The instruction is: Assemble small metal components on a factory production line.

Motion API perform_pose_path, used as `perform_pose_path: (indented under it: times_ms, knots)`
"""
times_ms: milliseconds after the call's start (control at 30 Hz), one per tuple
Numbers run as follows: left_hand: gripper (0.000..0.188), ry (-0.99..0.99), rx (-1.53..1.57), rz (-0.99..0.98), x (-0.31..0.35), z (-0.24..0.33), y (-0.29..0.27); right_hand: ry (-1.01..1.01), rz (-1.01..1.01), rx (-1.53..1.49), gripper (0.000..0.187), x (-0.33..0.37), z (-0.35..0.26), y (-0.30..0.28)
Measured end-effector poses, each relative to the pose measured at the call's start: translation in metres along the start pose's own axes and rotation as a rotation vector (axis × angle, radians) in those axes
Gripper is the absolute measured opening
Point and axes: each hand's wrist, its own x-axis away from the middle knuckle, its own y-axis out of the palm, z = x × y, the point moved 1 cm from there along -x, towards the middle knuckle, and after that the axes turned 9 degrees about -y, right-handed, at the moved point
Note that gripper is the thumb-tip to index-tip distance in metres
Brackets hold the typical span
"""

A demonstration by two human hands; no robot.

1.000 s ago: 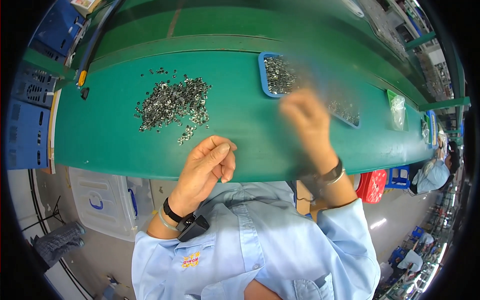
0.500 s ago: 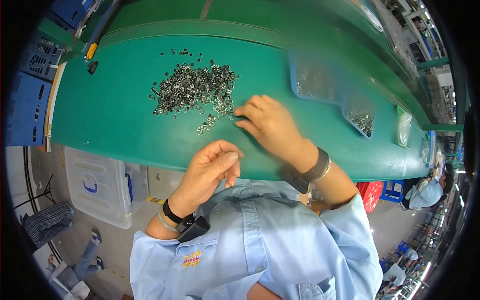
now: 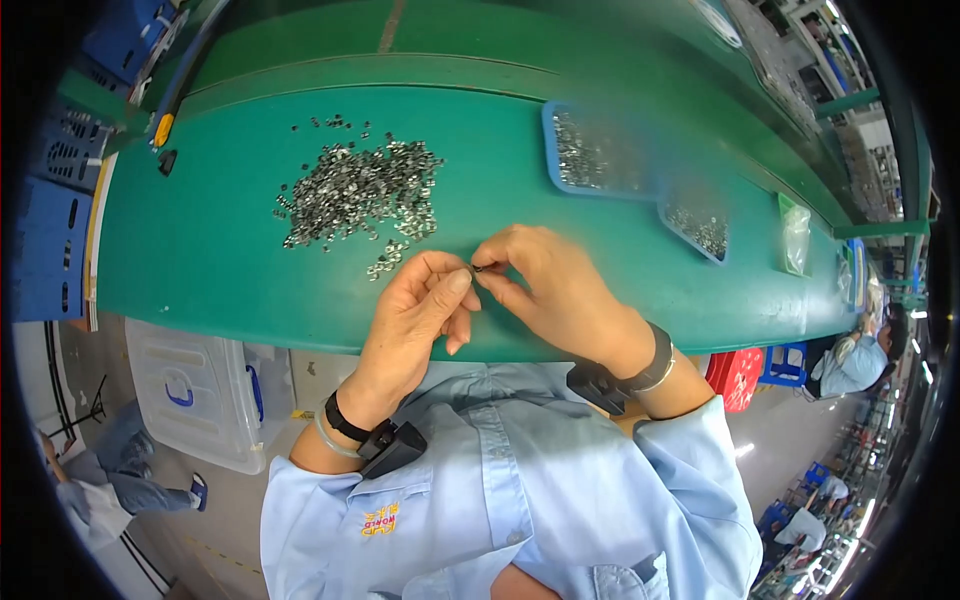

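My left hand (image 3: 420, 305) and my right hand (image 3: 550, 290) meet fingertip to fingertip above the near part of the green table. Between the thumb and forefinger of my right hand is a small dark metal part (image 3: 478, 268), too tiny to tell its exact kind. My left hand is closed, thumb pressed to the forefinger, right against that part; what it grips is hidden by the fingers. Just beyond lies a spread pile of small black and silver metal pieces (image 3: 365, 190), with a few loose pieces (image 3: 386, 260) trailing toward my left hand.
Two blue trays, one farther (image 3: 550, 150) and one nearer (image 3: 690, 242), hold small metal parts at the right. A clear bag (image 3: 795, 238) lies beyond them. A yellow-handled tool (image 3: 163, 130) is at the far left. A lidded clear bin (image 3: 190, 400) stands below the table edge.
My right hand has come back from the pile's edge to my left hand, with a small dark part in its fingertips. My left hand has risen slightly. The view has shifted a little.
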Motion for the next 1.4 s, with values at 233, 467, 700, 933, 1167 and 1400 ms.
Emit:
perform_pose_path:
  times_ms: [233, 467, 700, 933, 1167, 1400]
  knots:
    - [0.017, 0.013, -0.105, -0.035, -0.014, -0.006, 0.024, -0.021, 0.019, 0.102, 0.017, 0.020, 0.001, -0.020]
    - [0.012, -0.072, -0.037, -0.083, -0.020, -0.004, 0.031, -0.045, 0.077, 0.016, 0.023, 0.032, 0.005, -0.025]
    - [0.010, -0.047, -0.070, -0.121, -0.018, -0.008, 0.028, 0.068, 0.201, -0.179, 0.020, 0.045, 0.007, -0.019]
    - [0.010, -0.069, -0.002, -0.134, -0.011, -0.006, 0.031, -0.099, 0.293, -0.093, 0.015, 0.044, 0.006, -0.018]
    - [0.010, -0.087, 0.087, -0.234, -0.014, -0.007, 0.028, -0.104, 0.311, -0.101, 0.018, 0.045, 0.003, -0.013]
    - [0.010, -0.035, 0.322, -0.361, -0.018, -0.023, 0.032, -0.046, 0.336, -0.229, 0.018, 0.048, -0.006, -0.014]
